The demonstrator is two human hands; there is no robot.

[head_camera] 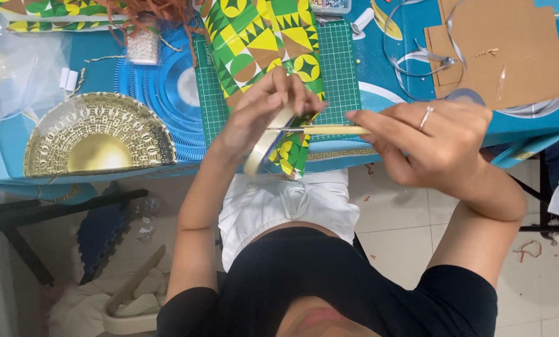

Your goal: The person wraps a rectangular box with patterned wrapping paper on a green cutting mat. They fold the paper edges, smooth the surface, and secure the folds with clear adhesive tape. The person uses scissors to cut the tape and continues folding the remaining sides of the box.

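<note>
My left hand [264,106] grips a roll of clear tape [259,153] held on edge just past the table's near edge. My right hand [439,143], a ring on one finger, holds a cutting tool with a cream handle [329,130]. Its thin blade points left and meets the tape roll at my left fingers. Behind the hands a strip of green, yellow and brown patterned paper [261,43] lies on a green cutting mat [342,75] and hangs over the table edge under the roll.
On the blue table [4,156] lie a gold half-round fan piece [98,137], a blue pleated disc [167,87], a small jar of beads [144,45], brown cardboard [504,56] and silver ribbon strips [417,59]. A clear plastic bag [11,68] is at the left.
</note>
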